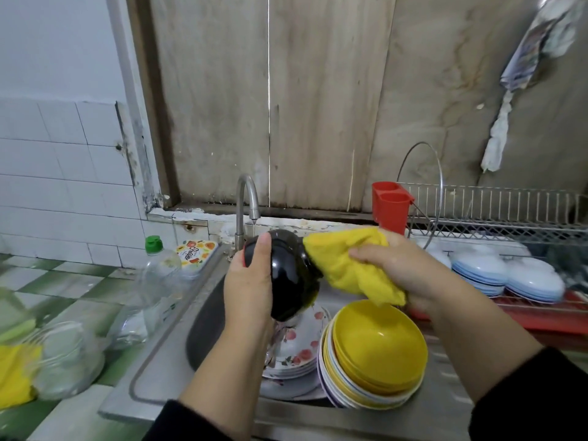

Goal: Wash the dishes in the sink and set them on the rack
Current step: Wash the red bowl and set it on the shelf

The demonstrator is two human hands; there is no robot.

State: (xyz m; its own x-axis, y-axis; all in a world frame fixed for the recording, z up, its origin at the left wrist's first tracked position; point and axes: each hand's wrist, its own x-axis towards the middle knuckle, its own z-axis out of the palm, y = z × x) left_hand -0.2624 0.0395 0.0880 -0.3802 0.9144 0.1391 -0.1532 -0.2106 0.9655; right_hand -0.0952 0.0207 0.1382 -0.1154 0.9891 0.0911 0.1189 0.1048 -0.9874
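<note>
Glossy black round bowl (288, 278) tilted on edge, wet, under tap trickle. Gripped by left hand (251, 281); right hand (404, 268) clutching yellow cloth (350, 262) against it.

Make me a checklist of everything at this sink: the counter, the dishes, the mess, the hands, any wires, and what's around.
Surface: steel sink, green checked counter on its left.
Job's things: black bowl under running tap; yellow cloth against it; yellow bowls stacked beside flowered plates in the sink; rack holds white plates.
Clutter: soap bottle, red cup, clear containers.
Grippers: left hand holds the black bowl; right hand grips the cloth.
Cables: nothing seen.
Surroundings: white tiles, stained board.
</note>
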